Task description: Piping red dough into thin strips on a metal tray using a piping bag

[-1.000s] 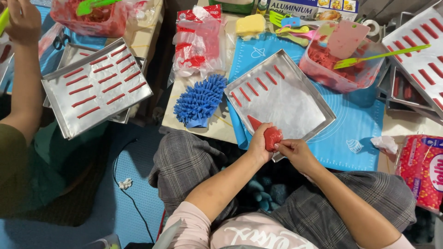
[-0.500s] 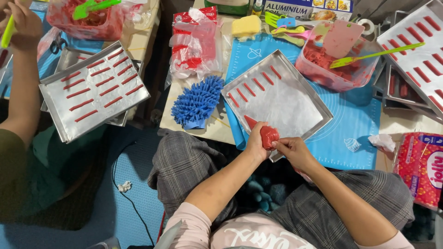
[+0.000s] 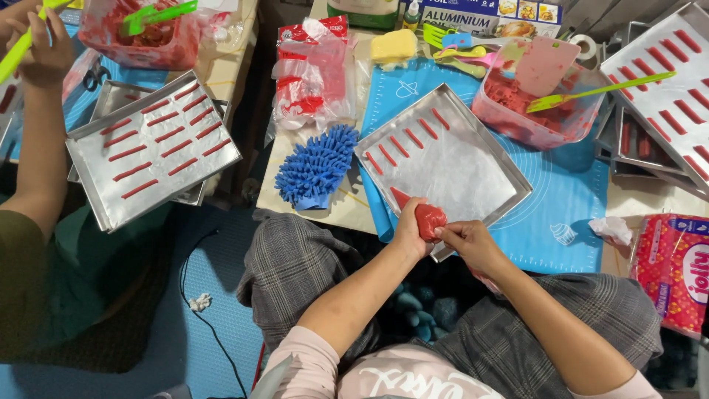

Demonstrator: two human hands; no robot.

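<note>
— Where is the piping bag [image 3: 427, 219] right now?

— Between my two hands, at the near edge of the metal tray [image 3: 509, 171]. My left hand [image 3: 408, 230] is wrapped around its fat red bulb from the left side, fingers closed on it. My right hand [image 3: 467, 240] pinches the same bulb from the right, fingertips pressed into the back end

— Which way does the bag point?

— Its long axis runs from the bulb by my hands up and to the left, ending in the narrow red tip [image 3: 399, 197] that lies on the paper lining the tray. So the tip is farther from me than the bulb, and slightly to my left

— And the strips [image 3: 408, 139] already on the tray?

— They sit in a row along the far left edge, well apart from the tip. Each strip lies slanted, roughly in line with the bag's own axis. The whole near half of the paper lies bare between the tip and that row

— Which hand is closer to the tip?

— The left one; the tip comes out just above its knuckles. The right hand is behind, at the tail of the bulb

— Anything close beside you?

— A blue fluffy mitt [image 3: 317, 166] lies to the left of the tray, and a tub of red paste [image 3: 539, 122] with a green spatula [image 3: 598, 91] stands beyond its far right corner
</note>
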